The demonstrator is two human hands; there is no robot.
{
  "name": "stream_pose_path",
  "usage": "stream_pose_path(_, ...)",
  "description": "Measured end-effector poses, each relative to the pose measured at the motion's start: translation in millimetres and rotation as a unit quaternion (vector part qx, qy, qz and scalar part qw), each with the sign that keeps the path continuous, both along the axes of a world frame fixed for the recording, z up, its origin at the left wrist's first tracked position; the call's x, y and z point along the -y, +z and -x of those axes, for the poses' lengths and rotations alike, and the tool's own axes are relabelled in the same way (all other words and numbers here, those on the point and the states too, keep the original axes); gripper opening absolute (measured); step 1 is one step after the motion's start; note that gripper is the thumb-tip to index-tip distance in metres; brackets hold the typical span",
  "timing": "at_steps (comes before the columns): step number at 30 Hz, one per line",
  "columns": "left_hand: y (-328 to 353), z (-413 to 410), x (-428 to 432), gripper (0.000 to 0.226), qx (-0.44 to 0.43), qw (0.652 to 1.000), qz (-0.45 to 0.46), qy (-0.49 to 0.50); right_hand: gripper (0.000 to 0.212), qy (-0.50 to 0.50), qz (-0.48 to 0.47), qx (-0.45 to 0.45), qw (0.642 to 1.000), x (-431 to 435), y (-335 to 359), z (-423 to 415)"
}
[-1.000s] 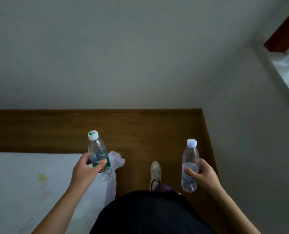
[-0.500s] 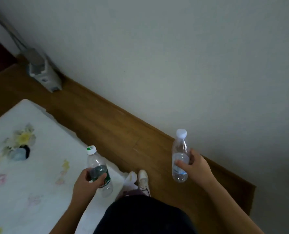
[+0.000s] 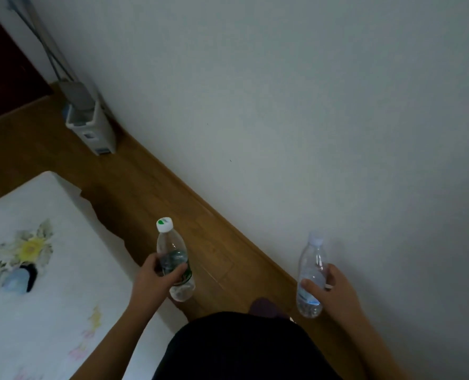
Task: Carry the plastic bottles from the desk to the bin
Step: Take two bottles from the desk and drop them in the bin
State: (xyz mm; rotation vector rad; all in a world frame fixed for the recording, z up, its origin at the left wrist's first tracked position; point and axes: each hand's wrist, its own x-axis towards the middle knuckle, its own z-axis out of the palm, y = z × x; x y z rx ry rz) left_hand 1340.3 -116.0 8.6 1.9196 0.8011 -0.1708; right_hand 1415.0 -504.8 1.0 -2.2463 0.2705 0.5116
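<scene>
Left hand [image 3: 156, 278] and right hand [image 3: 335, 289] bare; forearms uncovered right to the frame edge. Black garment [image 3: 244, 349] over torso and lap, plain, soft-edged. Dull purple patch [image 3: 263, 307] at its upper edge, possibly a sock or trouser cuff; light too dim to settle.

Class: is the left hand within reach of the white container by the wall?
Probably not: the left hand, gripping a green-labelled bottle, is far from the white container; bare floor lies between.
</scene>
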Motion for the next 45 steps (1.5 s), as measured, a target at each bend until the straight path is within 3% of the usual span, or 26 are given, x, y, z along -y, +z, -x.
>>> stream_pose_path(5,9,-74,-33,0.054,0.028,0.999,0.024,0.029,0.051,0.029,0.003,-0.018,0.999,-28,-9,-83)
stream_pose_path(10,1,-119,-82,0.058,0.022,0.992,0.016,0.121,0.059,0.103,-0.035,-0.039,0.993,-104,-20,-182)
stream_pose_path(14,4,-132,-113,0.052,-0.013,0.977,-0.019,0.210,0.091,0.194,-0.080,-0.036,0.977,-187,-14,-259)
stream_pose_path(17,2,-131,-142,0.049,-0.023,0.960,-0.048,0.274,0.071,0.268,-0.090,-0.048,0.958,-260,-9,-311)
stream_pose_path(21,4,-121,-182,0.045,-0.028,0.926,-0.052,0.372,0.083,0.357,-0.109,-0.046,0.927,-364,6,-361)
stream_pose_path(24,3,-119,-218,0.043,-0.034,0.898,-0.043,0.437,0.055,0.411,-0.118,-0.050,0.903,-441,7,-387)
stream_pose_path(27,-10,-122,-265,0.046,-0.040,0.877,-0.033,0.477,0.051,0.437,-0.107,-0.056,0.891,-512,1,-407)
stream_pose_path(31,-21,-144,-340,0.062,-0.034,0.873,-0.017,0.486,0.065,0.442,-0.096,-0.054,0.890,-587,-4,-431)
stream_pose_path(34,-14,-180,-399,0.054,-0.015,0.882,0.007,0.471,0.046,0.420,-0.085,-0.049,0.902,-628,-1,-448)
stream_pose_path(35,-10,-193,-422,0.048,-0.006,0.885,0.010,0.465,0.050,0.412,-0.081,-0.048,0.906,-643,1,-454)
stream_pose_path(38,-5,-226,-482,0.046,0.007,0.902,0.003,0.433,0.105,0.381,-0.077,-0.028,0.921,-677,-3,-475)
stream_pose_path(39,-2,-237,-501,0.049,0.008,0.907,0.001,0.422,0.113,0.370,-0.076,-0.025,0.925,-687,-8,-483)
stream_pose_path(41,0,-259,-538,0.053,0.008,0.913,-0.011,0.407,0.108,0.361,-0.062,-0.028,0.930,-709,-11,-499)
stream_pose_path(45,1,-302,-610,0.045,0.015,0.921,-0.030,0.388,0.066,0.361,-0.033,-0.056,0.930,-761,-26,-535)
